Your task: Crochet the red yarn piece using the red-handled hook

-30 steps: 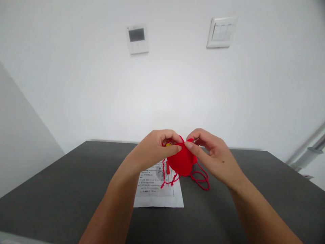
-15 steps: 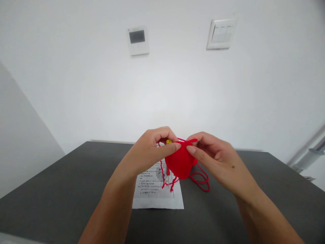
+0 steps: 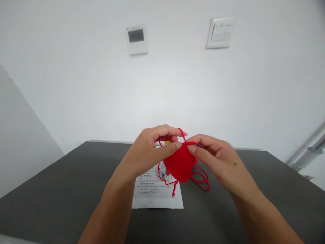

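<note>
A red piece of yarn work [image 3: 179, 164], apparently knitted or crocheted, hangs between my two hands above the table. My left hand [image 3: 157, 142] pinches its upper left edge with the thumb, and a strand of red yarn [image 3: 182, 133] runs over the stretched index finger. With thumb and fingers closed, my right hand [image 3: 213, 150] grips the upper right edge, where a narrow red strip [image 3: 191, 143] sticks out. Behind the left thumb shows a small yellow thing [image 3: 168, 143], too little of it visible to name. A loose yarn end [image 3: 174, 189] dangles below the piece.
A printed sheet of paper [image 3: 157, 200] lies on the dark table [image 3: 208, 220] beneath the hands. Loops of red yarn [image 3: 201, 181] rest right of it. The white wall [image 3: 162, 84] behind carries a control panel [image 3: 137, 40] and a light switch [image 3: 220, 33].
My left index finger has lifted and stretched out, raising the yarn strand above the piece. The red piece has tilted and dropped slightly, and its loose end hangs lower.
</note>
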The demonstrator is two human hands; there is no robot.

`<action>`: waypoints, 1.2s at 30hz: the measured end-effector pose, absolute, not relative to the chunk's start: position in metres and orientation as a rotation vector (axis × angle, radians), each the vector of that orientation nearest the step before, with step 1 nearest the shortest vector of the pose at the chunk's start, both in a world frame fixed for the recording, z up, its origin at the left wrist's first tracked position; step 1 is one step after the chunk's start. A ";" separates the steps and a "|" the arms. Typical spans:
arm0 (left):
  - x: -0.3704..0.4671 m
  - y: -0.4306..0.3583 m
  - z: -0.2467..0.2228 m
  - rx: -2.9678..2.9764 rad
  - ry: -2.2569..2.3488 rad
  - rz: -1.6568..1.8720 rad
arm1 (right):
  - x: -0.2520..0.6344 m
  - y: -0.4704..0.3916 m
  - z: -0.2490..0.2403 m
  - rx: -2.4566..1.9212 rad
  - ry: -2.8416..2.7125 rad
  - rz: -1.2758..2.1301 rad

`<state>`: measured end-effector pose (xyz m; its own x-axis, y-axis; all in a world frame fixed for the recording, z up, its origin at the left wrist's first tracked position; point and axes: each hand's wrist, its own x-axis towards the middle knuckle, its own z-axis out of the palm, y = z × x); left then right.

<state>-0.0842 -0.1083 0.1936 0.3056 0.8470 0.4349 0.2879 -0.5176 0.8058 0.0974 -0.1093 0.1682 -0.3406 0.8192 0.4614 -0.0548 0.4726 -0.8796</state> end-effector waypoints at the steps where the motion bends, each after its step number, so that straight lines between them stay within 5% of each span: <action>1: -0.083 -0.108 0.193 1.940 0.994 1.179 | 0.097 -0.110 0.168 -0.676 -1.688 1.063; 36: -0.086 -0.107 0.194 1.823 0.884 1.079 | 0.101 -0.114 0.172 -0.766 -1.788 1.082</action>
<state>-0.0865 -0.1073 0.1942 0.3856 0.8606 0.3325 0.1570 -0.4164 0.8955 0.1012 -0.1136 0.1724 -0.4188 0.8303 0.3678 0.0598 0.4294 -0.9012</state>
